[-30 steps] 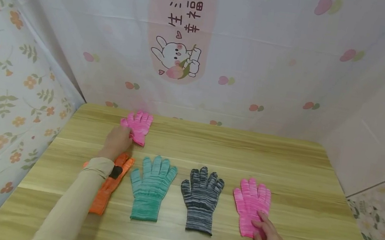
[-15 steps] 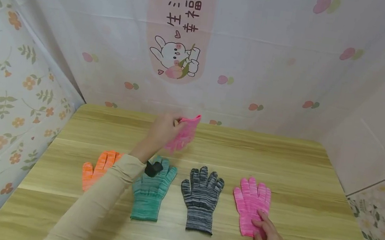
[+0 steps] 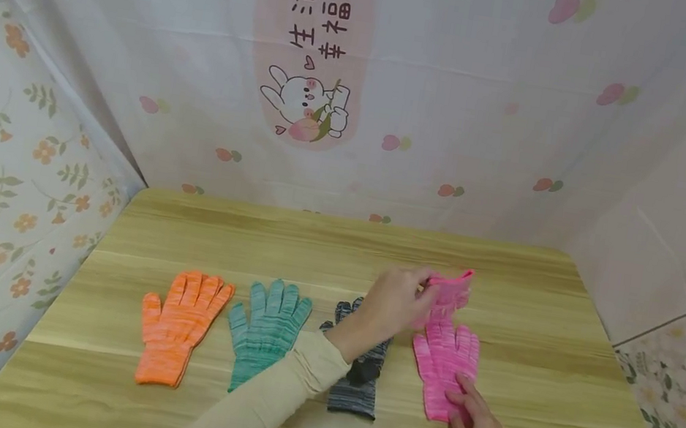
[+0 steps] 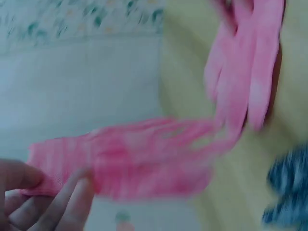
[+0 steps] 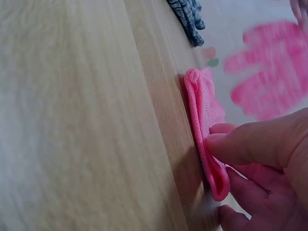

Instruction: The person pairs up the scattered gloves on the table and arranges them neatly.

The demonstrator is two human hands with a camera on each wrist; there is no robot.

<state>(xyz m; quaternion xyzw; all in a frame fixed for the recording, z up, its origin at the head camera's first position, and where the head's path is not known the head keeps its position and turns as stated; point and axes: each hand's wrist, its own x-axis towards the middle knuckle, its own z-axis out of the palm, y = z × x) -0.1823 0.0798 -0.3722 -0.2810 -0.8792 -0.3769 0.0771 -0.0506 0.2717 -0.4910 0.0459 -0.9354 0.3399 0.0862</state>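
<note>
A pink knit glove (image 3: 446,300) hangs from my left hand (image 3: 398,300), gripped at its cuff with the fingers downward. In the left wrist view the dangling glove (image 4: 130,163) is blurred; my thumb and fingers (image 4: 72,202) hold its cuff. Below it, a second pink glove (image 3: 446,362) lies flat on the table. My right hand (image 3: 480,427) rests on this glove's right side near the cuff. In the right wrist view, thumb and forefinger touch the folded cuff (image 5: 195,106). A grey-black striped glove (image 3: 353,397) lies partly hidden under my left forearm.
An orange glove (image 3: 175,329) and a teal glove (image 3: 269,329) lie to the left in the same row, the teal one partly covered by my sleeve (image 3: 268,402). The wooden table (image 3: 338,243) meets a printed cloth (image 3: 495,133) at its back edge.
My left hand has lifted the pink glove from the back left of the table and carried it right, over the other pink glove. My right hand has stayed in place.
</note>
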